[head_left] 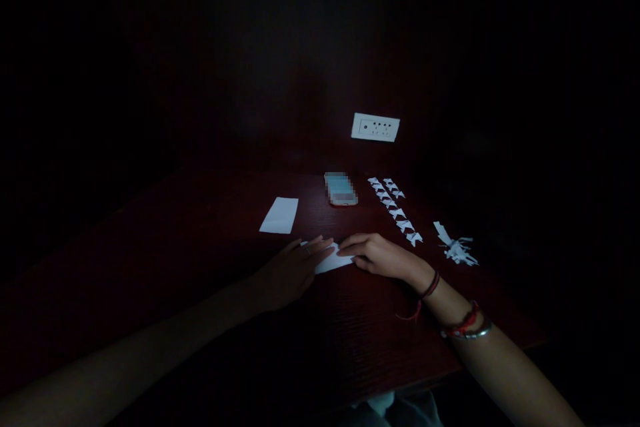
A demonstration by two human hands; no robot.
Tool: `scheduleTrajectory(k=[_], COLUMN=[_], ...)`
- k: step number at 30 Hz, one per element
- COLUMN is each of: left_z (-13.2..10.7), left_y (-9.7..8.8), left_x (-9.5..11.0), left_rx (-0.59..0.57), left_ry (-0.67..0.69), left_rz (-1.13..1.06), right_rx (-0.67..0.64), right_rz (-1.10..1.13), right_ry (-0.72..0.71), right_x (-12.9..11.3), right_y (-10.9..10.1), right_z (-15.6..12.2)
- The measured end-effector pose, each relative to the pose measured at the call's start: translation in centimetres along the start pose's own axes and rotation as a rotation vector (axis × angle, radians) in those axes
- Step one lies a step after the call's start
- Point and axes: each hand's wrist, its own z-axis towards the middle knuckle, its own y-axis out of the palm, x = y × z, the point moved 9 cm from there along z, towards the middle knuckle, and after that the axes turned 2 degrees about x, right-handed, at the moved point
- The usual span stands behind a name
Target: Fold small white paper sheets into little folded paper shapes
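A white piece of paper (334, 261) lies on the dark red table between my hands. My left hand (300, 270) rests flat over its left part, fingers stretched and slightly spread, a ring on one finger. From the other side, my right hand (377, 255) holds the paper's right part, its fingers bent with the tips on the sheet. Part of the paper is hidden under both hands. A second white sheet (280, 216) lies flat beyond my left hand.
A phone (341, 189) lies behind the paper. Folded white paper pieces (395, 212) stand in two rows to the right, near a heap of paper scraps (457, 251). A socket plate (375, 127) is on the back wall. The table (320, 353) is dimly lit.
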Motion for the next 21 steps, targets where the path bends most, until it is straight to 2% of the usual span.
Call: scheduleTrajectory(k=[7,15,19,21], left_z=[0.1,0.1,0.2,0.3], left_y=[0.9,0.7,0.4,0.0], left_x=[-0.5,-0.5,-0.4,-0.1], left_rx=[-0.039,-0.033,0.022,0.065], left_ry=[0.035,0.022,0.030,0.044], left_rz=[-0.020,-0.016,0.024,0.043], right_rx=[-0.002,-0.014,0.002,0.087], right_rz=[-0.011,-0.012,0.014,0.041], right_ry=[0.004,0.006,0.032,0.121], right_x=[0.3,0.2,0.3,1.3], right_y=[0.2,0.2,-0.1,-0.6], right_z=[-0.1,-0.1,0.0,-0.1])
